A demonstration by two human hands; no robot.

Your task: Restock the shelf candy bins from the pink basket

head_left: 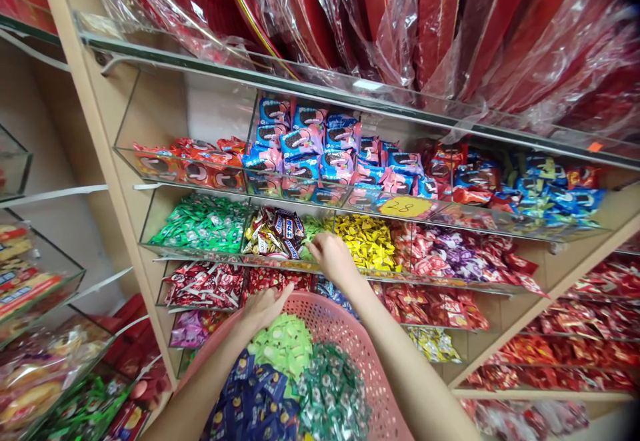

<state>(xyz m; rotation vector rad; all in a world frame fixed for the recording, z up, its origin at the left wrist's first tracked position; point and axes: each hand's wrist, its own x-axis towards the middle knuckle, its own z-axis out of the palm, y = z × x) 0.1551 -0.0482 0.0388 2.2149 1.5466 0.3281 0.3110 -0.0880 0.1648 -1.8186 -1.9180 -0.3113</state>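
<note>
Basket (pixel 370 364) sits lower center of the frame, pink, perforated, holding three heaps of wrapped candy: lime packs (pixel 284 344) at the far side, navy packs (pixel 250 401) lower left, dark green packs (pixel 333 391) lower right. Left hand (pixel 267 306) is at the basket's far rim, left of center; fingers partly hidden, can't tell if it's gripping. Right hand (pixel 331 258) is mid-frame at the front of a shelf bin, fingers curled, just beside loose lime candy (pixel 314 226); can't tell if anything's pinched. That bin sits between chocolate bars (pixel 283 228) on its left and yellow candy (pixel 367 244) on its right. Handling, my read: single packs are light, slick film, likely to slide off a heap; scoop from underneath with cupped fingers, don't squeeze. Basket is probably thin plastic, some flex, decent weight when loaded; best held by the rim at two opposite sides.
</note>
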